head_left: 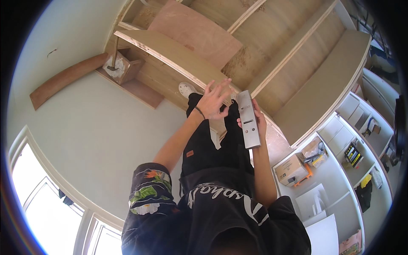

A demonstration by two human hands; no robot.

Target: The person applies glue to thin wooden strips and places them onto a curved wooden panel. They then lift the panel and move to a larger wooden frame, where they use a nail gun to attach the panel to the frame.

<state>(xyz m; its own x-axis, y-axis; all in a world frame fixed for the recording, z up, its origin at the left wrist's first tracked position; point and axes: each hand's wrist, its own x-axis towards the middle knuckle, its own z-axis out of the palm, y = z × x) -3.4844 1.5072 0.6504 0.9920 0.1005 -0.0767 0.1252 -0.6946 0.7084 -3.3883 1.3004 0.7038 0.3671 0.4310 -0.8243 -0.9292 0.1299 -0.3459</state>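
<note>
My right hand (259,120) grips a hand plane (250,138) along its side, the flat grey sole turned up. A narrow slot and several small round holes show in that sole. Just left of the plane is my left hand (212,102), fingers spread and holding nothing. Its fingertips overlap the edge of a wooden cabinet frame (170,59) in the picture; whether they touch it I cannot tell. A dark band circles my left wrist.
A loose plywood sheet (193,32) lies across the frame's compartments, where wood shavings (240,63) are scattered. At the left, a hammer (114,55) rests by a wooden box (123,70) near a curved board (68,80). White shelves (340,197) at right hold a cardboard box (291,170).
</note>
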